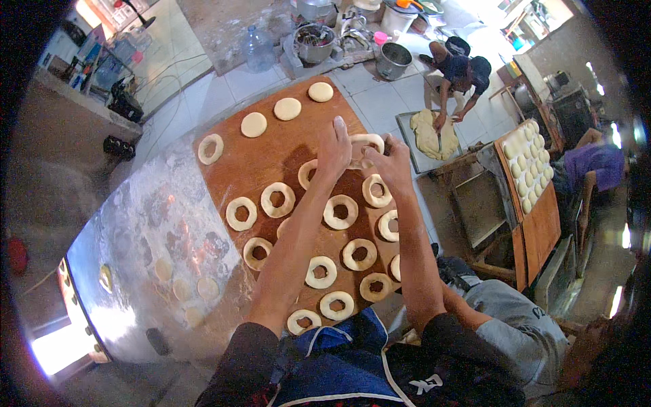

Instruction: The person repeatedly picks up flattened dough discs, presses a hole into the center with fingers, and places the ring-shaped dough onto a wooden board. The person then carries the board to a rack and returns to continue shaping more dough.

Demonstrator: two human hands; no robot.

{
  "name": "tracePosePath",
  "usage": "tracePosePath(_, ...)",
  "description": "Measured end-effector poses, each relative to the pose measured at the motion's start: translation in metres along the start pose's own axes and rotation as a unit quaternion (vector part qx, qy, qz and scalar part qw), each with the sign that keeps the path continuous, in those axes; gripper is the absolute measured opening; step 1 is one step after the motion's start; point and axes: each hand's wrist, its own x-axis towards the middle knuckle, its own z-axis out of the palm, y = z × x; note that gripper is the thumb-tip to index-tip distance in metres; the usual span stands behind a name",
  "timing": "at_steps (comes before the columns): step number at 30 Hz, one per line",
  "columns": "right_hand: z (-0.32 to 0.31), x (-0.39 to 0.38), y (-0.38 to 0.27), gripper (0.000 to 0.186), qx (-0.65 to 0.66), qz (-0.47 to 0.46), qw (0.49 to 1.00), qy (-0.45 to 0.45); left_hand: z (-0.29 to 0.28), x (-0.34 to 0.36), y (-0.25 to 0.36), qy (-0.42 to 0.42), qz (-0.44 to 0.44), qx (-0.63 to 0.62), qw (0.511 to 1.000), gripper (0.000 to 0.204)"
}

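Note:
A pale dough ring (369,139) is held up between my hands over the far right part of a brown wooden board (268,159). My left hand (333,152) grips its left side, the fingers partly hidden behind the hand. My right hand (393,163) closes on the right side, with fingertips at the ring's inner edge. Several shaped dough rings (340,212) lie on the board beneath my forearms, some partly covered by them. Along the far edge sit three flat dough discs (287,109) without holes. One more ring (211,149) lies at the left corner.
Left of the board stretches a floured metal tabletop (163,237). Beyond, a crouching person (464,78) handles a large dough mass (434,136) on a floor tray. A board of dough pieces (525,163) stands at right. Another person in grey (515,325) is close by my right arm.

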Motion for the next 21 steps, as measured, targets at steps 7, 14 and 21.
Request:
tracePosePath(7,-0.013,0.008,0.045,0.042,-0.212,-0.019,0.977,0.017,-0.001,0.017,-0.026,-0.079,0.142,0.219,0.962,0.026)
tracePosePath(14,0.011,0.056,0.039,0.027,-0.378,-0.104,0.92,0.015,-0.012,0.005,-0.015,-0.042,0.204,0.248,0.946,0.028)
tracePosePath(21,0.122,0.21,0.046,0.035,-0.373,-0.322,0.87,0.022,-0.137,-0.117,0.015,0.041,0.162,0.163,0.972,0.024)
